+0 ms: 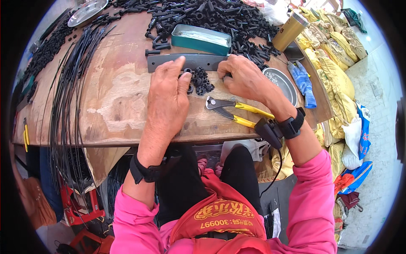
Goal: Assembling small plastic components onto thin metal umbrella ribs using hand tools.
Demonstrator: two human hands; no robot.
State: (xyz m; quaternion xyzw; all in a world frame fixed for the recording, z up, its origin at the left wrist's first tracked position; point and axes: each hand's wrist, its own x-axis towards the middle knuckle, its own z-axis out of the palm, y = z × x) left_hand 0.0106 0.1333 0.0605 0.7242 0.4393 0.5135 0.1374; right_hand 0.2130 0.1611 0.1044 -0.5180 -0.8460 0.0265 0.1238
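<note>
On the wooden table, a small pile of black nuts (202,81) lies between my hands, in front of a dark grey metal bar with holes (198,62). My left hand (168,91) rests at the pile's left side, thumb and index finger apart, its fingertips near the bar. The other fingers are partly hidden. At the bar's right end, my right hand (245,80) has its fingers curled closed around something small and dark, mostly hidden. Yellow-handled end-cutting pincers (220,106) lie just below the right hand. Each wrist wears a black strap.
Black bolts (203,12) heap along the back, around a green tin (201,40) of pale strips. Long black ties (76,76) hang over the left edge. To the right are a metal dish (289,91), blue glove (302,84), gold tumbler (289,31) and yellow sacks (334,80).
</note>
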